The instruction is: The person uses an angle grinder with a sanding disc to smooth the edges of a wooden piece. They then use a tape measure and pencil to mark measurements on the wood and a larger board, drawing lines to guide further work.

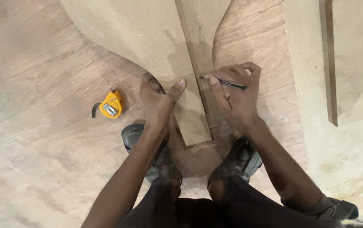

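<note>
Across the whole frame runs the plywood floor (pixel 42 147), which carries everything else. On it, in the upper centre, lies a large curved fibreboard panel (pixel 135 38), flat and probably stiff but weighty; its cut edges look crumbly, so it is best lifted at two well-separated edges rather than by a corner. Over it, from top centre down to middle centre, lies a narrow fibreboard strip (pixel 194 101), judged light and rigid, yet liable to slide on the smooth panel unless pressed down flat. At the right edge lie further pale boards (pixel 350 63), one with a crack near its side; they bound the working space on that side. At the lower centre, two dark shoes (pixel 240 160) stand just below the strip's lower end and limit any pull toward the body. The left hand (pixel 158 101) rests fingers-down on the panel, thumb pressed against the strip's left edge, gripping nothing. The right hand (pixel 236 95) is closed around a thin dark pencil (pixel 223 83), its tip at the strip's right edge. A yellow tape measure (pixel 112 105) lies at centre left, well apart from both hands.
</note>
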